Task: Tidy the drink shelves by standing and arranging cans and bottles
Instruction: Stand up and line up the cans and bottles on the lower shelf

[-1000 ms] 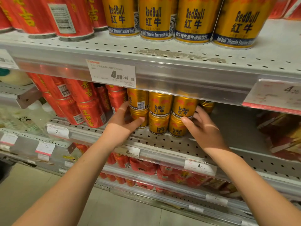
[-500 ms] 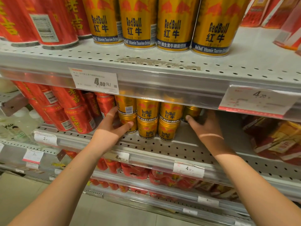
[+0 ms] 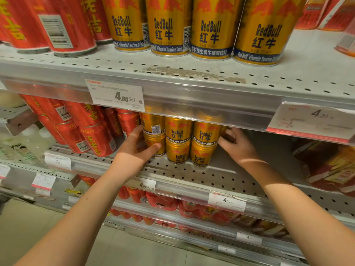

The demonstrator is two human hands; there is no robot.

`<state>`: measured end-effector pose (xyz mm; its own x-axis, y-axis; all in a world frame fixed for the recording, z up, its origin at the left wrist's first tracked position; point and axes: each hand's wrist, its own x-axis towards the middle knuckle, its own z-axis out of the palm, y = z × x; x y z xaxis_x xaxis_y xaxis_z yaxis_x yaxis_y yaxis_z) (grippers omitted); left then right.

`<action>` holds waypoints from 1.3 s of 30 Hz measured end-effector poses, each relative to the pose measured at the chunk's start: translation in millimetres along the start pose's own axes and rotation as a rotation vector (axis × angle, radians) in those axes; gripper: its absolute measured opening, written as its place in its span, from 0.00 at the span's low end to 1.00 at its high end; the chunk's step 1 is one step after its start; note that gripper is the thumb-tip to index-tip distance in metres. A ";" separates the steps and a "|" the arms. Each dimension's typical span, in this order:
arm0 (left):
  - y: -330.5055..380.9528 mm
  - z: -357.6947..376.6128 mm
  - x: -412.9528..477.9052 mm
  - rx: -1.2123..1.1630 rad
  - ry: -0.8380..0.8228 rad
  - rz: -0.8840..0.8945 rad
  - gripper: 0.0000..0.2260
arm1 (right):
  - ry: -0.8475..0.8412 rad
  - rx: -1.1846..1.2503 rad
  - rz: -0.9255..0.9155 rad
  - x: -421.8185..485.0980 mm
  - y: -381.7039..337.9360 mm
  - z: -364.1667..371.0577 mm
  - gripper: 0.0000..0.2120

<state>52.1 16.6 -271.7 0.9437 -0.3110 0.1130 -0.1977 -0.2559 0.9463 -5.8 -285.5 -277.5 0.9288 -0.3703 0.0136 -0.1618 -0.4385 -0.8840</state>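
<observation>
Six short gold aluminium Red Bull cans (image 3: 179, 144) stand in three stacks of two near the front of the grey perforated metal middle shelf (image 3: 211, 175). The person's left hand (image 3: 134, 150) holds the bottom-left can (image 3: 153, 138): the thumb crosses its front and the fingers run up the left side of that stack. The right hand (image 3: 239, 145) is at the right side of the stacks, fingers curled in towards a further gold can (image 3: 223, 129) half hidden under the shelf edge above; whether they hold it cannot be told. Both bare forearms reach up from the bottom of the view.

Just left of the gold cans, tall red cans with yellow lettering (image 3: 92, 131) lean in double layers. Red and yellow packets (image 3: 330, 169) lie well to the right. The grey upper shelf (image 3: 172, 73) carries four upright gold Red Bull cans (image 3: 169, 25) beside more red cans (image 3: 63, 25). A white price label reading 4.80 (image 3: 117, 96) and a red-edged one reading 4.20 (image 3: 315, 120) hang on its front rail. Red packs (image 3: 163, 203) fill the shelf below.
</observation>
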 end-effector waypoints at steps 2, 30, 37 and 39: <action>-0.1 0.1 -0.2 0.001 0.004 0.002 0.25 | -0.024 0.013 -0.015 0.9 0.3 3.7 0.13; 6.1 -17.3 19.6 -0.021 -0.004 0.119 0.24 | 0.127 0.178 -0.049 -67.2 -40.7 35.8 0.27; 0.8 -17.0 15.3 -0.019 -0.010 0.147 0.30 | 0.202 0.221 -0.025 -72.0 -36.3 45.5 0.28; 2.2 -14.5 15.4 -0.004 -0.020 0.149 0.33 | 0.212 0.236 -0.023 -72.5 -36.7 48.5 0.31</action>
<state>70.0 24.6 -263.5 0.8987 -0.3630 0.2462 -0.3339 -0.2024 0.9206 -51.0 -202.8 -268.7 0.8374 -0.5355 0.1096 -0.0372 -0.2558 -0.9660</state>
